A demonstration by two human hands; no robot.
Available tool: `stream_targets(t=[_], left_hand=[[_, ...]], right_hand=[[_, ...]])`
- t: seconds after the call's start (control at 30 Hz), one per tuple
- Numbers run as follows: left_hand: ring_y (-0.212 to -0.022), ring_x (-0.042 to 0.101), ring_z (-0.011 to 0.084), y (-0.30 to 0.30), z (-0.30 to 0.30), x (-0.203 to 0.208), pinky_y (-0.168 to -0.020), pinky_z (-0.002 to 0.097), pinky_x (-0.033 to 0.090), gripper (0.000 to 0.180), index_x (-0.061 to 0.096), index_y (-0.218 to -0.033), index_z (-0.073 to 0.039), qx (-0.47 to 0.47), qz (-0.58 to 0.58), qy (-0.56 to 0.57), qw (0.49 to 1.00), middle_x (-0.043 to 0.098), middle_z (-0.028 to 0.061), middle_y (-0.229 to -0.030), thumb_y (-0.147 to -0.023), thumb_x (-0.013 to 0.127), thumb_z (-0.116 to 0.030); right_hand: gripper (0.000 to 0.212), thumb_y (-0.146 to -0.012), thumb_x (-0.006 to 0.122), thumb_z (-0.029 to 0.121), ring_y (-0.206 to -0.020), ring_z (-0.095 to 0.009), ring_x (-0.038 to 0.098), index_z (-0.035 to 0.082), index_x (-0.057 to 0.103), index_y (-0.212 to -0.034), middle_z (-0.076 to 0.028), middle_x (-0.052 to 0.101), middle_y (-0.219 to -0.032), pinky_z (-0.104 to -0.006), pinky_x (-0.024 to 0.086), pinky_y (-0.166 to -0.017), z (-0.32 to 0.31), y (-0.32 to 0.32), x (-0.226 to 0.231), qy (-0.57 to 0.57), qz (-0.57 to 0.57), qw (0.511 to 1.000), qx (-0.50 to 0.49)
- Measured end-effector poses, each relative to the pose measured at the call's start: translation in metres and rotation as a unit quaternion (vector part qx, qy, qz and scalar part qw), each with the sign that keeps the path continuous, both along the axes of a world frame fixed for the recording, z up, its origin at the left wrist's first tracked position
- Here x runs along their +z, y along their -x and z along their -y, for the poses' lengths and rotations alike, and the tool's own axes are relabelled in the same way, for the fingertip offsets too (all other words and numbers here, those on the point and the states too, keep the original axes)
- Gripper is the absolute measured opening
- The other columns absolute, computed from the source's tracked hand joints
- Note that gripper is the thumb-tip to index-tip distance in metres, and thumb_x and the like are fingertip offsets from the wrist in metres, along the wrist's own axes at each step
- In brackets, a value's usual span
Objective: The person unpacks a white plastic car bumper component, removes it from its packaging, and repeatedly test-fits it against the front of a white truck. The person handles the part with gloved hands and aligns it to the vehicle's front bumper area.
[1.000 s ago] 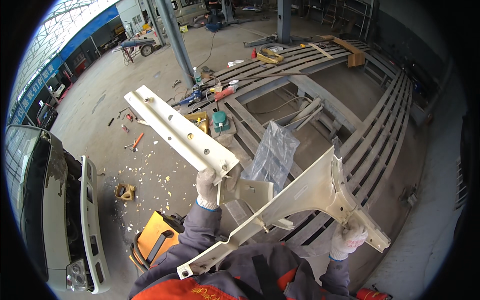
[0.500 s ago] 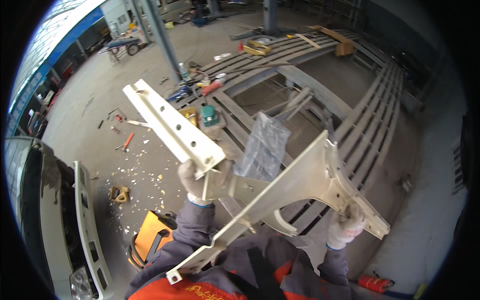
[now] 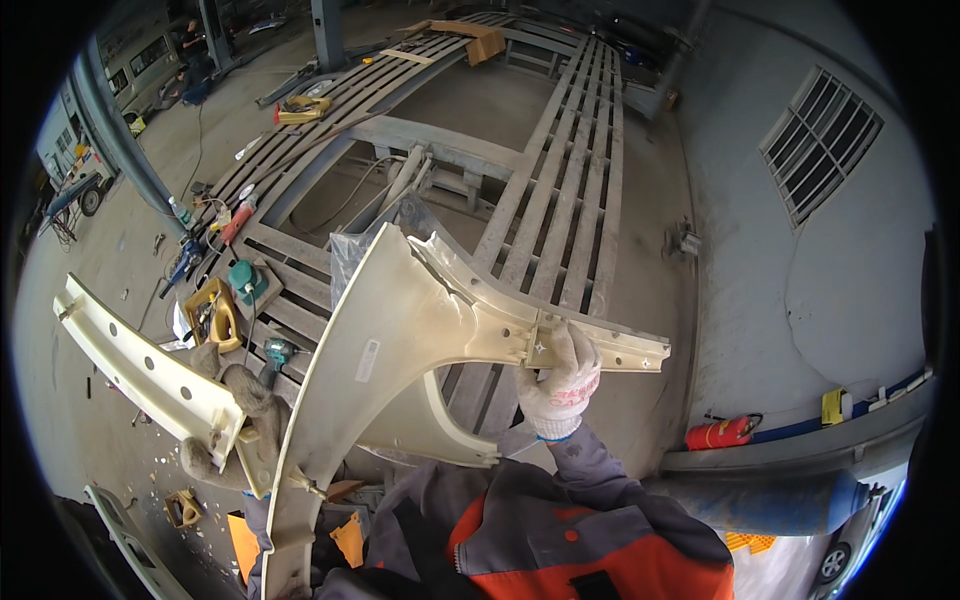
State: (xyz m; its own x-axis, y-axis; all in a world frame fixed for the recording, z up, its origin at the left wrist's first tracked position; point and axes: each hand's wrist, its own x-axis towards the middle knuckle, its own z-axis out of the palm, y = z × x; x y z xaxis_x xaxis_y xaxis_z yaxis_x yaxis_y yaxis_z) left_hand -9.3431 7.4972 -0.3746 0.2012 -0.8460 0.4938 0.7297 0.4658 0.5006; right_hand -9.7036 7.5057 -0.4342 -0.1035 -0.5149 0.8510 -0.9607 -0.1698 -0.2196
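Observation:
A cream-coloured car fender with a curved wheel-arch edge stands tilted before my chest. My right hand, in a white knitted glove, grips its narrow flange on the right. Lower left, my left hand, in a soiled grey glove, closes around the end of another cream panel with a row of holes. A second curved arch edge shows behind the fender; whether it belongs to that panel is hard to see. The fender hides part of my left wrist and forearm.
A slatted metal frame platform stretches ahead. On its left side are a teal cordless drill, a yellow tool tray and a red angle grinder. A barred window and a red fire extinguisher are at right.
My view has swung to the right, bringing the wall and window in. Both panels have turned with me; the fender's right-hand flange lies closer to level. Both hands keep their grip.

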Motion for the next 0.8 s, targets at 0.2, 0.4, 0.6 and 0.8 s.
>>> stream_targets(t=[0.2, 0.4, 0.6, 0.8], left_hand=[[-0.051, 0.053, 0.02, -0.022, -0.009, -0.018, -0.043, 0.03, 0.046, 0.072, 0.041, -0.138, 0.004, 0.029, 0.014, 0.001, 0.999, 0.06, 0.025, -0.108, -0.09, 0.061, -0.046], [-0.054, 0.054, 0.0205, -0.034, -0.017, -0.031, -0.046, 0.0302, 0.047, 0.069, 0.042, -0.137, 0.004, 0.045, 0.019, 0.004, 0.999, 0.061, 0.024, -0.109, -0.09, 0.06, -0.045], [-0.057, 0.055, 0.021, -0.041, -0.016, -0.042, -0.049, 0.0305, 0.048, 0.067, 0.044, -0.136, 0.003, 0.044, 0.018, 0.004, 0.999, 0.061, 0.023, -0.109, -0.091, 0.059, -0.044], [-0.06, 0.055, 0.0216, -0.048, -0.021, -0.044, -0.052, 0.0308, 0.049, 0.064, 0.046, -0.134, 0.003, 0.049, 0.024, 0.007, 0.998, 0.062, 0.022, -0.109, -0.091, 0.058, -0.043]], right_hand=[[0.076, -0.064, 0.085, 0.016, -0.109, -0.033, 0.058, 0.01, 0.052, -0.133, -0.013, 0.058, -0.126, -0.0476, 0.047, -0.093, 0.003, 0.0, 0.0, -0.018, -0.011, 1.0, 0.013], [0.077, -0.063, 0.086, 0.017, -0.108, -0.035, 0.059, 0.009, 0.053, -0.132, -0.015, 0.057, -0.131, -0.0481, 0.049, -0.091, 0.003, -0.001, 0.003, -0.058, 0.003, 0.998, 0.009], [0.076, -0.064, 0.087, 0.022, -0.104, -0.034, 0.059, 0.008, 0.054, -0.131, -0.017, 0.056, -0.133, -0.0491, 0.05, -0.088, 0.005, 0.003, 0.0, -0.099, 0.007, 0.995, 0.004], [0.087, -0.057, 0.089, 0.039, -0.102, -0.032, 0.059, 0.008, 0.054, -0.13, -0.014, 0.057, -0.123, -0.0492, 0.047, -0.091, 0.006, 0.012, 0.005, -0.18, -0.063, 0.981, 0.024]])
